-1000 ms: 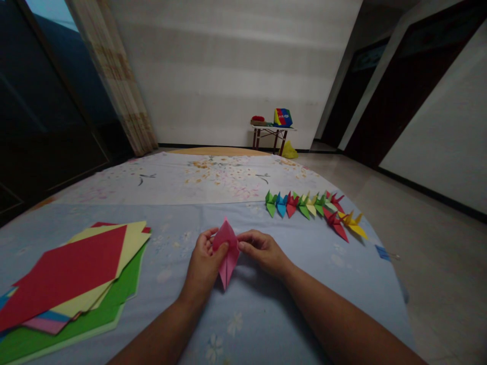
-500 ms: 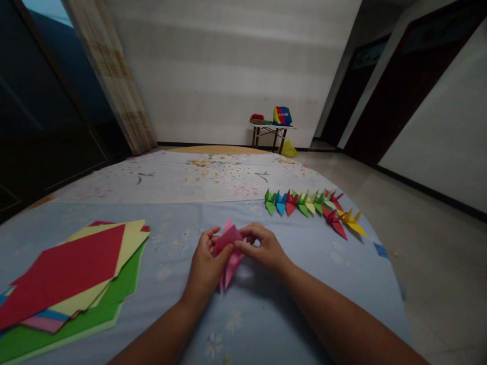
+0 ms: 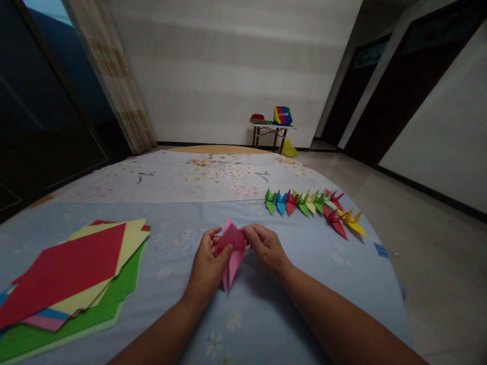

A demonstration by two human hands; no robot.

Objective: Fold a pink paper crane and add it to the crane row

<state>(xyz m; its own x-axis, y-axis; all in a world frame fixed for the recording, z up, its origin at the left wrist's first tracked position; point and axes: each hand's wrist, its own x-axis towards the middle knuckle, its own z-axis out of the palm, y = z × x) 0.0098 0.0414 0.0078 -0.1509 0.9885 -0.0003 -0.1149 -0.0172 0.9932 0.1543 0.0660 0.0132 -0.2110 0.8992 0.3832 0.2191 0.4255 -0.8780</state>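
A pink sheet of origami paper (image 3: 236, 253), folded into a kite-like shape with two narrow points at its lower end, is held just above the tablecloth. My left hand (image 3: 209, 258) grips it from the left, thumb lying across its front and fingers behind. At its upper right edge, my right hand (image 3: 264, 246) pinches the paper between thumb and fingers. Some of the right fingertips are hidden. Several folded paper cranes (image 3: 291, 203) in green, blue, red and yellow stand in a row beyond my right hand.
On the left lies a stack of coloured paper sheets (image 3: 76, 268), red on top. A blue and white floral tablecloth (image 3: 160, 289) covers the round table. A small side table (image 3: 272, 126) with a colourful box (image 3: 282, 115) stands by the far wall. A blue clip (image 3: 381, 250) sits at the right edge.
My right thumb has moved off the paper's front to its right edge. The pink paper now shows a wider face, with its upper flap spread further right. My left hand has barely moved.
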